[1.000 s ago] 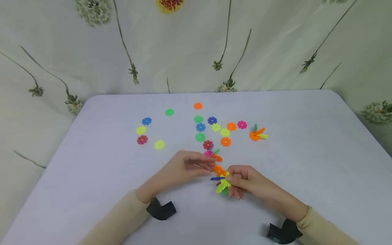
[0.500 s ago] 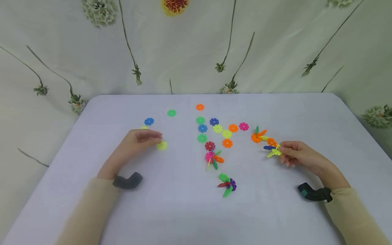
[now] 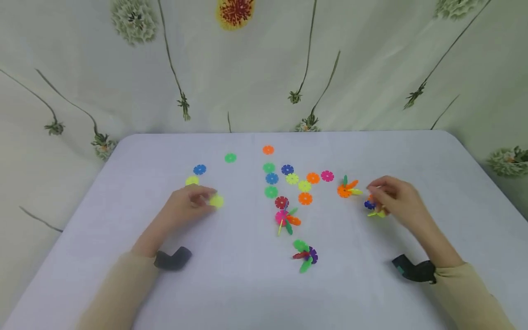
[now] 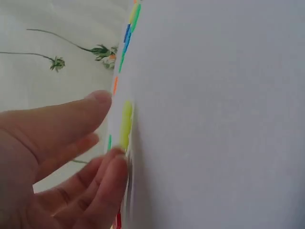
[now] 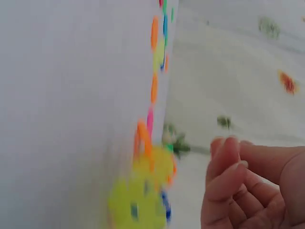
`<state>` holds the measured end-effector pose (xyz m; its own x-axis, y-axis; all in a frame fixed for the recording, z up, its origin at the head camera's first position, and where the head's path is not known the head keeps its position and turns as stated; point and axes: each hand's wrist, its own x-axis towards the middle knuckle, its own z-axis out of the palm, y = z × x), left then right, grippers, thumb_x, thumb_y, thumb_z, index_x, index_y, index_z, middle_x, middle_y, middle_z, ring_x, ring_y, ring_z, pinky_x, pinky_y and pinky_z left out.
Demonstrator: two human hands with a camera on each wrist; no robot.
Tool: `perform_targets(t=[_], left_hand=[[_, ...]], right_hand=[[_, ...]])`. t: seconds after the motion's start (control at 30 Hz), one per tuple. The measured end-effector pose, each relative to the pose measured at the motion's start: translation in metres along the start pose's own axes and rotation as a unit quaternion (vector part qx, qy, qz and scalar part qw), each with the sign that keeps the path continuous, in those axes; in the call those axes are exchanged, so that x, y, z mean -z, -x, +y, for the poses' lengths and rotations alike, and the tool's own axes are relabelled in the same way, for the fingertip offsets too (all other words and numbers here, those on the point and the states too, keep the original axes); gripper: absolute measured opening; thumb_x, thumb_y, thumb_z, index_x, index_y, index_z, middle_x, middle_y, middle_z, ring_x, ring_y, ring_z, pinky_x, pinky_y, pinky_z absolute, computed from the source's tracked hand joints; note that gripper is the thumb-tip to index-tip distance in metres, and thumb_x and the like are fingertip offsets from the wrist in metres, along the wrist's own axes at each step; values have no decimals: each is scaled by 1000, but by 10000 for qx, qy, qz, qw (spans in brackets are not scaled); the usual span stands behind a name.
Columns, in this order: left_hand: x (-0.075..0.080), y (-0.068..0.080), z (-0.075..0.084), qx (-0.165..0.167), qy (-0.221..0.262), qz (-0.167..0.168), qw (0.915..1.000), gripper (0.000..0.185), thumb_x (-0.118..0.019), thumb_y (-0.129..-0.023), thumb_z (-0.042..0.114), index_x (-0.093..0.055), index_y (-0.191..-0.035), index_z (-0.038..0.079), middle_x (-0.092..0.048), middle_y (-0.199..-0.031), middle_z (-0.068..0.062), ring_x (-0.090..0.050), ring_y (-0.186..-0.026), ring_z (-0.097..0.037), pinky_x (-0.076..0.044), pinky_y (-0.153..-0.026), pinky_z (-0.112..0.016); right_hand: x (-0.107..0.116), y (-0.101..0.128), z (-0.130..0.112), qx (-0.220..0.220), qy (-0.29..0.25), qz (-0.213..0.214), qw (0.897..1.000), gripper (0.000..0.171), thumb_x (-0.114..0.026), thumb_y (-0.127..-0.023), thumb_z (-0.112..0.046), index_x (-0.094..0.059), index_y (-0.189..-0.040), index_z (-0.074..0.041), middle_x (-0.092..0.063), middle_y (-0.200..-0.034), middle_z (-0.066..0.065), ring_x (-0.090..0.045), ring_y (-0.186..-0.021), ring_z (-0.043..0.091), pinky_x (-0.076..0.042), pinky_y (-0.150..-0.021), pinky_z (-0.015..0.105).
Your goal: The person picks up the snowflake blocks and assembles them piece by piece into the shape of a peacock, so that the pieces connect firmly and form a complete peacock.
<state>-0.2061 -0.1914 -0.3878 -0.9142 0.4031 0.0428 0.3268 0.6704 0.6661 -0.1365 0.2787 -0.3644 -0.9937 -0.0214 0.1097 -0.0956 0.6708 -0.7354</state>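
Yellow disc (image 3: 216,200) lies flat on the white table (image 3: 247,293), left of the loose discs. Left hand (image 3: 187,206) fingertips touch it, fingers fairly straight, no grip. Right hand (image 3: 396,201) hovers just above a small multicolor cluster (image 3: 372,207), fingers loosely curled, holding nothing afaict.

We see a table with a pale lilac cloth (image 3: 247,293). Flat plastic snowflake discs in many colours (image 3: 288,178) lie at its far middle. Nearer lie a pink-centred cluster of joined discs (image 3: 285,217) and a green and purple cluster (image 3: 304,255); an orange cluster (image 3: 345,188) lies right.
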Motion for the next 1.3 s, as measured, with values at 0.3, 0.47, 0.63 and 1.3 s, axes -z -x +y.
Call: perform_targets(t=[0.3, 0.47, 0.63, 1.3], left_hand=[[-6, -2, 12, 175, -528, 90, 9984, 28, -75, -77, 8, -64, -101, 0, -56, -85, -7, -54, -76, -22, -46, -70, -36], [-7, 0, 18, 362, -399, 107, 9985, 25, -73, -78, 7, -59, -98, 4, -59, -87, -8, -57, -77, -23, -48, -71, -37], [-15, -3, 26, 290, 159, 132, 9994, 16, -71, -81, 6, -61, -94, 5, -63, -86, -6, -61, -79, -23, -51, -72, -37], [-88, 38, 128, -179, 2829, -358, 9583, 16, -72, -83, 10, -68, -96, 0, -70, -84, -3, -67, -77, -14, -53, -72, -26]], right_hand=[[-87, -36, -38, -202, -348, -912, 9950, 26, -69, -86, -16, -63, -106, 0, -56, -74, 6, -50, -55, 19, -43, -52, 28], [-100, -46, -49, 34, 619, -795, 9949, 33, -75, -80, -24, -60, -102, -4, -53, -76, 5, -47, -67, 20, -39, -58, 31], [-93, -45, -48, -62, 631, -1086, 9921, 27, -72, -83, -21, -55, -95, -4, -51, -77, 5, -48, -71, 21, -41, -61, 31], [-95, 56, -93, -1119, -4497, -2907, 8371, 43, -44, -101, -25, -43, -114, 16, -65, -80, 10, -63, -67, 16, -52, -64, 22]])
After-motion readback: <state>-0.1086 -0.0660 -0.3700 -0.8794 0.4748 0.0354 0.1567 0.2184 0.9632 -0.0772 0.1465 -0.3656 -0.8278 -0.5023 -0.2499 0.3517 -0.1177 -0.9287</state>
